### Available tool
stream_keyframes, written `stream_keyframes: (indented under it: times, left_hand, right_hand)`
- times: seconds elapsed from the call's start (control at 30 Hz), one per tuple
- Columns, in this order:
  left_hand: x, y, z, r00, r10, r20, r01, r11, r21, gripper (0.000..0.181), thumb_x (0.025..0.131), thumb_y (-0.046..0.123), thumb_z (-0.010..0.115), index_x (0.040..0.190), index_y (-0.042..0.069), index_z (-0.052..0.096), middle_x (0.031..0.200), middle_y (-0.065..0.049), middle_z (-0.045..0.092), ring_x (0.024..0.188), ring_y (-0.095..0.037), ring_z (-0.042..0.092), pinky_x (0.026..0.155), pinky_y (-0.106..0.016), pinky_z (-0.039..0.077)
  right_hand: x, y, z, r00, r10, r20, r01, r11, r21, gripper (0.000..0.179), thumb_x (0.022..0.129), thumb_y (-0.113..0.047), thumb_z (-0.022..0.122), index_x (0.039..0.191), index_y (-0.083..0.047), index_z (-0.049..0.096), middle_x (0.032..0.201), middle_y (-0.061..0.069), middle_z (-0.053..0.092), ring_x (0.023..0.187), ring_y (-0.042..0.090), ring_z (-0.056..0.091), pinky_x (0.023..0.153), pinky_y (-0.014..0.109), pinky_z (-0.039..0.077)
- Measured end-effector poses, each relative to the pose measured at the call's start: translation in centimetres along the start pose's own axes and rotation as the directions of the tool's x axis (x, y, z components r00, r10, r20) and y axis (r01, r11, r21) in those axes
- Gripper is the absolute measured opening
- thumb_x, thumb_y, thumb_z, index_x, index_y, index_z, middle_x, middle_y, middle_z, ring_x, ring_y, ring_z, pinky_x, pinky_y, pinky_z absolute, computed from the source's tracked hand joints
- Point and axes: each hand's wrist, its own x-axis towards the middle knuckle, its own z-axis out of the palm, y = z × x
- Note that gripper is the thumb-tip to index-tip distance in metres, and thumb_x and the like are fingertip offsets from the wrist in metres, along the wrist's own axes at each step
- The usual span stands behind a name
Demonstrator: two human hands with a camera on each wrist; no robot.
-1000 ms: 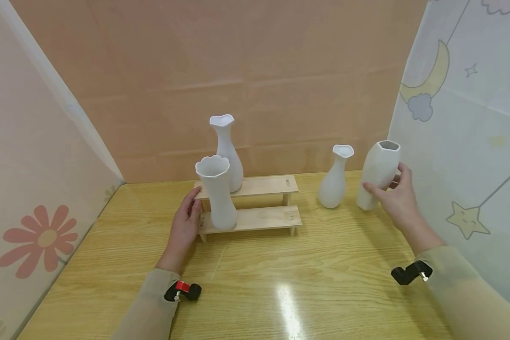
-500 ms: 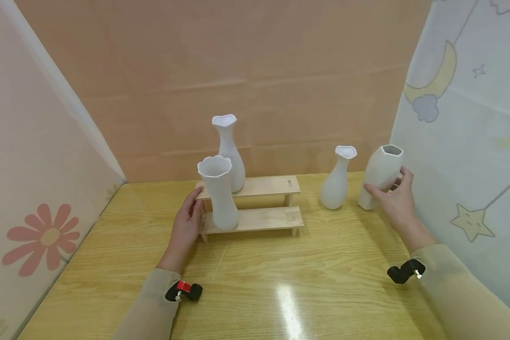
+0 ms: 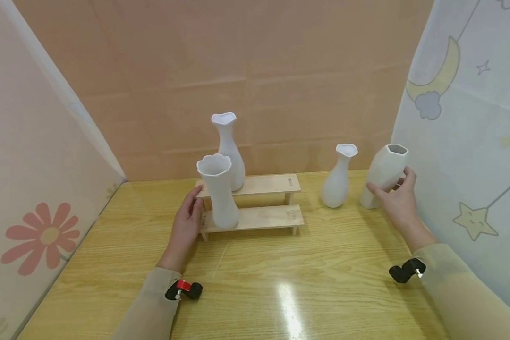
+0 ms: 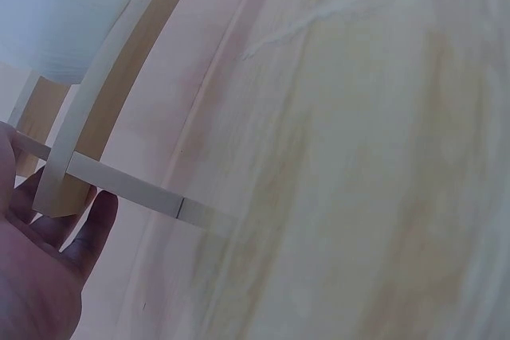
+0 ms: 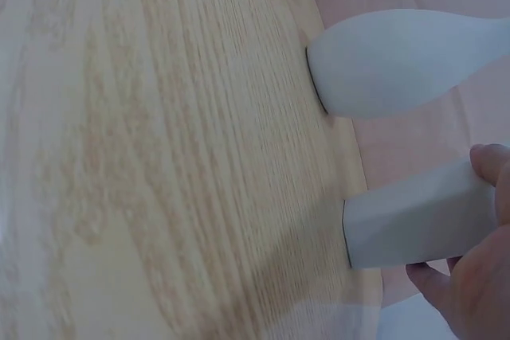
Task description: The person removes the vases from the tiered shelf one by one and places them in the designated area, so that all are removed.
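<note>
We see the right hand point(image 3: 398, 200) curled part-way closed round a white faceted vase point(image 3: 384, 167), its thumb on the near side and its fingers coming round the far side. The vase stands base down on the wooden table point(image 3: 255, 269), though we cannot tell how much of its weight that hand bears. Compared with a second ago, the vase's mouth leans a little farther outward, over the right hand, and sits slightly lower against the rim of the bulb-shaped vase point(image 3: 335, 189) just inward of that hand; the two vases stand close, yet apart. On the other side, we find little altered: the left hand point(image 3: 187, 225) is loosely curled at the near end of a two-step wooden stand point(image 3: 272, 215), holding it, as it does in the earlier views. Just inward of the left hand, a scalloped vase point(image 3: 222, 203) stands upright on the lower step, and behind it a wavy-rimmed vase point(image 3: 235, 163) stands on the upper step; both keep their places on the stand.
</note>
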Motion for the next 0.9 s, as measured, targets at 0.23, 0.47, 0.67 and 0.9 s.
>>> stream_keyframes:
  times: [0.23, 0.47, 0.67, 0.9]
  left_hand:
    - [-0.1, -0.1, -0.1, 1.0, 0.003, -0.003, -0.003, 1.0, 0.009, 0.053, 0.12, 0.047, 0.042, 0.172, 0.035, 0.039, 0.166, -0.009, 0.049, 0.15, -0.033, 0.047, 0.124, -0.06, 0.037]
    - [-0.1, 0.0, -0.1, 1.0, 0.006, 0.0, -0.006, 1.0, 0.009, 0.053, 0.121, 0.046, 0.042, 0.172, 0.034, 0.039, 0.164, -0.011, 0.05, 0.148, -0.034, 0.047, 0.124, -0.061, 0.037]
    - [-0.1, 0.0, -0.1, 1.0, 0.003, 0.0, -0.003, 1.0, 0.002, 0.053, 0.12, 0.048, 0.042, 0.172, 0.035, 0.04, 0.162, -0.01, 0.051, 0.145, -0.033, 0.048, 0.123, -0.06, 0.038]
    - [0.0, -0.1, 0.0, 1.0, -0.003, 0.005, 0.003, 1.0, 0.0, 0.053, 0.12, 0.048, 0.042, 0.171, 0.036, 0.039, 0.166, -0.007, 0.049, 0.149, -0.031, 0.047, 0.125, -0.058, 0.038]
  right_hand:
    - [-0.2, -0.3, -0.3, 1.0, 0.01, 0.014, -0.01, 1.0, -0.002, 0.117, 0.104, -0.048, 0.076, 0.173, -0.023, -0.014, 0.171, 0.033, 0.02, 0.155, 0.053, 0.029, 0.12, 0.071, 0.032]
    - [-1.2, -1.9, -0.9, 0.997, -0.008, -0.076, 0.011, 0.999, 0.035, 0.117, 0.101, -0.042, 0.081, 0.177, -0.022, -0.005, 0.176, 0.027, 0.018, 0.161, 0.046, 0.026, 0.129, 0.059, 0.028]
    - [-2.8, -4.0, -1.8, 0.99, -0.053, -0.132, 0.048, 0.998, -0.043, 0.111, 0.104, -0.041, 0.078, 0.178, -0.019, -0.001, 0.179, 0.022, 0.012, 0.165, 0.04, 0.018, 0.132, 0.055, 0.021]
    - [-4.3, -6.3, -1.7, 0.979, -0.126, -0.163, 0.113, 0.99, -0.088, 0.107, 0.103, -0.038, 0.081, 0.179, -0.02, 0.007, 0.179, 0.016, 0.014, 0.165, 0.034, 0.016, 0.133, 0.052, 0.018]
